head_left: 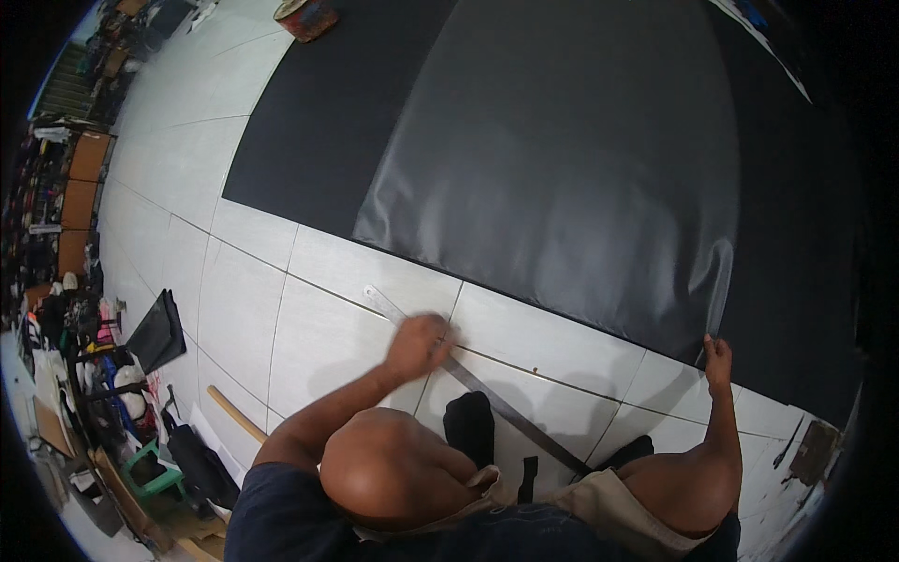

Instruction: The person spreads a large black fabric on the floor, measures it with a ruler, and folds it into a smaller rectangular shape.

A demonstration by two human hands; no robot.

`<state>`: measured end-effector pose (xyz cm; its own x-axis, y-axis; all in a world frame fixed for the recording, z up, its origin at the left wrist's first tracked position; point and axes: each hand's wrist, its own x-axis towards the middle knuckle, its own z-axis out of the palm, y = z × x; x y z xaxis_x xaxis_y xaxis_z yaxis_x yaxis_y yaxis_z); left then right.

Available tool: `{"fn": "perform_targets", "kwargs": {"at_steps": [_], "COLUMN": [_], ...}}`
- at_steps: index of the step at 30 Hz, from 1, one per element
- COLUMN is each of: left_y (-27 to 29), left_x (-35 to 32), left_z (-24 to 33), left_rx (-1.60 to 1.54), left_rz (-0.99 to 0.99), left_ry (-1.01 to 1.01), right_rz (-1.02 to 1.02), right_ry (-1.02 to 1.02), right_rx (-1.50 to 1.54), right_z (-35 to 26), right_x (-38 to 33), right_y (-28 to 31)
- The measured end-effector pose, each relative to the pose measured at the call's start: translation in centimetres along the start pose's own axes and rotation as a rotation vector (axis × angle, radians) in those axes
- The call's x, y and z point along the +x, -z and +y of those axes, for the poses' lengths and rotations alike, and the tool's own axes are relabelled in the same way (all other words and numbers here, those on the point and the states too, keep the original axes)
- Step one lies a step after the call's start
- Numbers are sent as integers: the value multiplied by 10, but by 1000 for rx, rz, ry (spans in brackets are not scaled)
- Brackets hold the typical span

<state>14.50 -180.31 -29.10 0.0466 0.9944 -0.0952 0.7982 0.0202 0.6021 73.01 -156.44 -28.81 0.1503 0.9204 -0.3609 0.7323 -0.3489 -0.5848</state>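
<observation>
A long steel ruler (510,415) runs slantwise over the tiles, from ahead of my left hand (420,347) back between my feet. That hand is closed around the ruler near its far end; its fingers are slightly blurred. My right hand (717,363) pinches the near right corner of a shiny black sheet (552,187) that looks like synthetic leather. The sheet's right edge is lifted into a small fold beside the fingers. Beneath it lies a wider matte black sheet (314,131), showing on both sides.
White floor tiles (234,290) surround the sheets. A rusty round tin (306,17) stands on the far left corner of the matte sheet. To the left are a wooden stick (236,415), a green plastic stool (154,471), a folded black piece (158,332) and cluttered shelves (80,201).
</observation>
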Motion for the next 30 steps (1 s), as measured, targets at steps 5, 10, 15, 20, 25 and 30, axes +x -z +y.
{"fn": "perform_targets", "kwargs": {"at_steps": [5, 10, 15, 20, 25, 30], "left_y": [90, 131, 144, 146, 143, 138], "left_x": [45, 61, 61, 58, 67, 65], "left_z": [-98, -133, -136, -137, -131, -140], "left_rx": [106, 96, 208, 323, 298, 384], "left_rz": [713, 301, 237, 180, 164, 231], "left_ry": [392, 328, 265, 178, 173, 112], "right_rz": [-17, -7, -53, -54, -60, -103], "right_ry": [-6, 25, 28, 2, -14, -32], "right_rx": [-10, 2, -58, -71, -50, -34], "right_z": [13, 32, 20, 17, 24, 18], "right_x": [7, 14, 11, 9, 15, 14], "right_y": [-6, 0, 1, 4, 6, 4]}}
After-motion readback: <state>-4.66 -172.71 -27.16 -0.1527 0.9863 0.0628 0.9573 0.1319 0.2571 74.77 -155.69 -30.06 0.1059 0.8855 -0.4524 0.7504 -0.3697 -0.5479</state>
